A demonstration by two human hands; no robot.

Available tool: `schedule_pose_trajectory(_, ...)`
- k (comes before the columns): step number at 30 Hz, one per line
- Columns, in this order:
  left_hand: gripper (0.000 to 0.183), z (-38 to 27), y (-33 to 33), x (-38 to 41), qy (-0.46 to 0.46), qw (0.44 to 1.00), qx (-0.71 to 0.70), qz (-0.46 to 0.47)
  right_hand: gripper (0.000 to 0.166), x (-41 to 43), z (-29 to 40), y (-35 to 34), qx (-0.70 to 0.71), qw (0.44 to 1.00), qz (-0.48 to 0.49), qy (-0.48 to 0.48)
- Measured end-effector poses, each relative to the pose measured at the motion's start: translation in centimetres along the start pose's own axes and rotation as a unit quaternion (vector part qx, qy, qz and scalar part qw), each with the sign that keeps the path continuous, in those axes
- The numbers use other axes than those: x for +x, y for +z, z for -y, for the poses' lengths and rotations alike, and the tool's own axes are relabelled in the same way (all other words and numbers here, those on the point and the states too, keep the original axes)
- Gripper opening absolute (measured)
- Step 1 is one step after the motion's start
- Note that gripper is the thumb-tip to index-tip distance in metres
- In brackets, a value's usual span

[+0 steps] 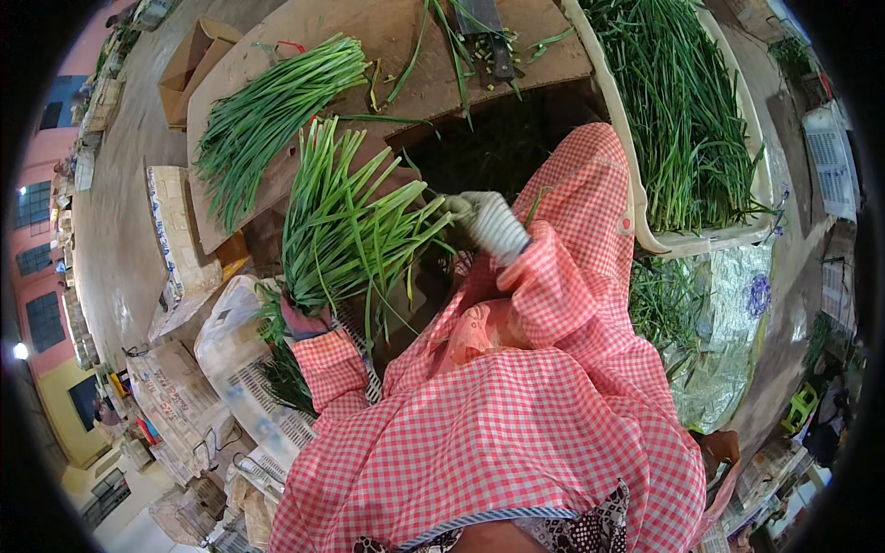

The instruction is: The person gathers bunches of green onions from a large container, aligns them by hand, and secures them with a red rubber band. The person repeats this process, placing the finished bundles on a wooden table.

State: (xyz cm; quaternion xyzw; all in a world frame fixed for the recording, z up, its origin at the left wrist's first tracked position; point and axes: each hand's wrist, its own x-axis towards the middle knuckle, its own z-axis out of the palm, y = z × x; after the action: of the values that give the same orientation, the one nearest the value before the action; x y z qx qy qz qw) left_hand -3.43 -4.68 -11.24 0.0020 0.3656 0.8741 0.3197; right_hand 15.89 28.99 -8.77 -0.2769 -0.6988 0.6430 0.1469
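A loose bunch of garlic chives [359,214] fans out over my lap, its pale stem ends pointing up and right. My left hand [304,318], mostly covered by the leaves, grips this bunch near its lower leafy end. My right hand [487,221] wears a striped knit glove; its fingers are closed at the tips of a few stems on the bunch's right side. A second bunch of chives [283,117], with a red tie near it, lies on the cardboard-covered board [415,76] in front of me. A wide-bladed knife [499,55] rests there among cut stem ends.
A pale crate [743,238] full of chives [677,117] stands at the right. Below it, loose greens [660,304] lie beside a shiny plastic sheet [733,332]. On the left are a white plastic basket [259,387], a cardboard piece [180,235] and an open carton [193,69].
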Motion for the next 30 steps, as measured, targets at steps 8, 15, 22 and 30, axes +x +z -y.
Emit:
schedule_pose_trajectory(8, 0.049, -0.2, -9.1, 2.2, -0.087, 0.995, -0.03, 0.041, 0.044, -3.8, 5.8, -6.9, -0.036, 0.988, 0.054, 0.143)
schedule_pose_trajectory(15, 0.042, 0.9, -4.6, 0.6, -0.02, 0.979, 0.03, -0.201, 0.059, -2.5, 6.1, 1.1, 0.102, 0.986, 0.125, 0.043)
schedule_pose_trajectory(22, 0.043, 2.9, -1.6, 0.3, 0.074, 0.997, -0.011, 0.006, 0.042, -1.4, 6.6, 2.4, 0.12, 0.985, 0.084, 0.096)
schedule_pose_trajectory(30, 0.039, 3.0, -2.4, 0.5, 0.082, 0.996, 0.035, -0.008, 0.017, -1.9, 6.6, -4.4, 0.069, 0.995, -0.01, 0.065)
